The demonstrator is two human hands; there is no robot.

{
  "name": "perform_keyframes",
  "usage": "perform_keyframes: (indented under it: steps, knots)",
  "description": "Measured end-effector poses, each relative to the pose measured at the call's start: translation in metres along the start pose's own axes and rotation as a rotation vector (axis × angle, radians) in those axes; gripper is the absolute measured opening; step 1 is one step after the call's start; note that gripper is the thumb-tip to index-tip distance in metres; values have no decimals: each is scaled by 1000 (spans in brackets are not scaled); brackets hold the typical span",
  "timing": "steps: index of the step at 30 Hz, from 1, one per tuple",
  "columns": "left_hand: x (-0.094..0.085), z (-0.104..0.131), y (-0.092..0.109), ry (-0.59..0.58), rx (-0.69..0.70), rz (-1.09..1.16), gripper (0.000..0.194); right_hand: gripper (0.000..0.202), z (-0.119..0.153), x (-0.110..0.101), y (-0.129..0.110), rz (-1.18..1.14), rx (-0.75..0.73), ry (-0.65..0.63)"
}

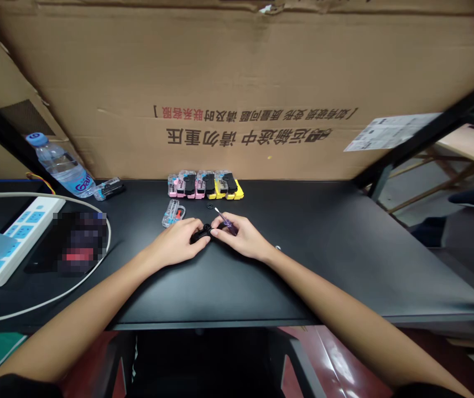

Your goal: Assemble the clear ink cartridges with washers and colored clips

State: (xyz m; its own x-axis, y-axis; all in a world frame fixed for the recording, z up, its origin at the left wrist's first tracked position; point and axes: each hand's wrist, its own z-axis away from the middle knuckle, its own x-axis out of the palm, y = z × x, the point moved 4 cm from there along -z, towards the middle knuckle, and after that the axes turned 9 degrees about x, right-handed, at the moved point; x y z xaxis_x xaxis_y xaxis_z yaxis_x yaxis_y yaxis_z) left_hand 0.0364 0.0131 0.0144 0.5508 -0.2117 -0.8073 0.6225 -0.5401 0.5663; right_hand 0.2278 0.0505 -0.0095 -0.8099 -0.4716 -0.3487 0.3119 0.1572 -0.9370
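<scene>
Near the middle of the black table, my left hand (181,241) grips a small black part (201,234) between thumb and fingers. Just to its right, my right hand (243,237) holds a dark-handled screwdriver (227,222), its metal shaft pointing up and left, while the thumb and index fingertips pinch together at the black part's right end. Anything tiny between those fingertips cannot be made out. A small black ring (209,206) lies just beyond the hands. Behind my left hand is a clear plastic piece (171,213) with a red detail.
Several pink, yellow and black devices (206,185) stand in a row by the cardboard (261,66). At left are a water bottle (64,167), a clear-and-black device (110,189), a power strip (16,240) and a looping white cable (110,229). A small white item (277,247) lies by my right wrist.
</scene>
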Motion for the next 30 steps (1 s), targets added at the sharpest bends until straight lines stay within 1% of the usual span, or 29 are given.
perform_keyframes:
  steps: [3,5,10,14,17,21,23,24,28,29,30]
  knots:
    - [2,0,-1,-3,12,-23,23,30,-1,1,-2,-32,-15,31]
    - [3,1,-1,-1,19,-40,23,29,-1,2,-3,-23,-32,27]
    - [5,1,1,-22,40,-103,22,18,0,3,-5,103,-113,60]
    - [4,1,-2,-19,55,-152,21,12,1,4,-6,132,-148,109]
    - [4,1,-4,-6,65,-139,21,13,1,5,-4,122,-147,119]
    - [1,2,-2,26,75,-99,21,22,-1,1,-1,85,-122,68]
    - [0,2,0,36,52,-15,21,25,-1,-3,-2,60,-144,70]
    - [1,2,0,35,25,71,22,24,-1,-6,-3,48,-167,86]
    - [8,1,-4,39,-93,536,37,19,3,-12,-12,38,-288,150]
    - [9,0,-5,54,-105,599,40,18,4,-12,-14,51,-309,163]
    - [10,-1,-7,73,-111,617,41,18,4,-13,-15,68,-324,188]
